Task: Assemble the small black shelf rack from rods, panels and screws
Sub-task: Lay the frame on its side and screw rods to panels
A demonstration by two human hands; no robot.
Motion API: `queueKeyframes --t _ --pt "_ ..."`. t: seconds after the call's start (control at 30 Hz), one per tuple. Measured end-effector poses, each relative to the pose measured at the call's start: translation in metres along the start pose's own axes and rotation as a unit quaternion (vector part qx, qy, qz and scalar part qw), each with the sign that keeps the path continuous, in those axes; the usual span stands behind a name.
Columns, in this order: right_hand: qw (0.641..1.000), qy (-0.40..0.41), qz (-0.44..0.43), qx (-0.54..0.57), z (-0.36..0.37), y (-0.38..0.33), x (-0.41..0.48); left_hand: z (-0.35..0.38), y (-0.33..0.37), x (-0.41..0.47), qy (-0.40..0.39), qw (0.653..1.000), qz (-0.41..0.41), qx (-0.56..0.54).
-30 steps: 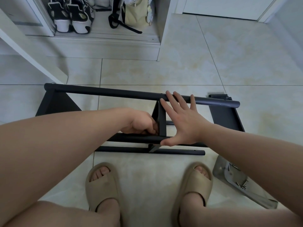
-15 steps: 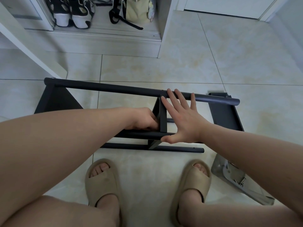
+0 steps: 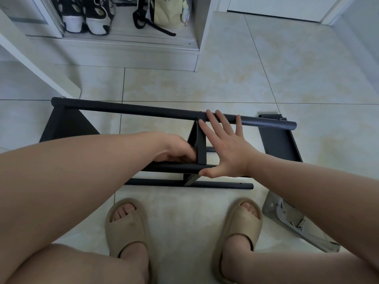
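The black rack lies on the tiled floor in front of my feet. A long top rod point(image 3: 143, 109) runs left to right, with a left end panel point(image 3: 65, 124) and a loose right panel point(image 3: 276, 140). A middle panel point(image 3: 200, 148) stands upright between the rods. My left hand point(image 3: 176, 150) is curled against the panel's left face, fingers hidden at the near rod point(image 3: 174, 168); what it grips is unclear. My right hand point(image 3: 223, 148) presses flat with fingers spread on the panel's right side, fingertips reaching the top rod. A lower rod point(image 3: 225, 185) lies nearest me.
A clear plastic bag point(image 3: 291, 222) with screws lies on the floor at the right, by my right sandal point(image 3: 240, 228). My left sandal point(image 3: 125, 228) is near the rack. A white cabinet point(image 3: 143, 48) with shoes and a bag stands behind.
Both hands keep the same hold on the middle panel. Only the camera view shifts slightly; the rack has not visibly moved.
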State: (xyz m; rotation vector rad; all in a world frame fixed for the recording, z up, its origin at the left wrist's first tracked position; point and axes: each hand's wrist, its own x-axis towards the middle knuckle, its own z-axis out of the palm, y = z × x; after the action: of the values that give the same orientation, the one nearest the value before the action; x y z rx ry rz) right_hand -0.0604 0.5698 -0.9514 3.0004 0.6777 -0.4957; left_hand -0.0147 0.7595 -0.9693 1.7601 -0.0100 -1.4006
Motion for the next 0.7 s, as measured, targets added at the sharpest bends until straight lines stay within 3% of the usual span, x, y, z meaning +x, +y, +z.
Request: queueKeyframes --t 0.7 --pt "1.0 0.004 -0.002 0.003 0.0011 0.0008 0.0 -0.0077 -0.0028 0.0028 -0.063 0.996 -0.041 -0.045"
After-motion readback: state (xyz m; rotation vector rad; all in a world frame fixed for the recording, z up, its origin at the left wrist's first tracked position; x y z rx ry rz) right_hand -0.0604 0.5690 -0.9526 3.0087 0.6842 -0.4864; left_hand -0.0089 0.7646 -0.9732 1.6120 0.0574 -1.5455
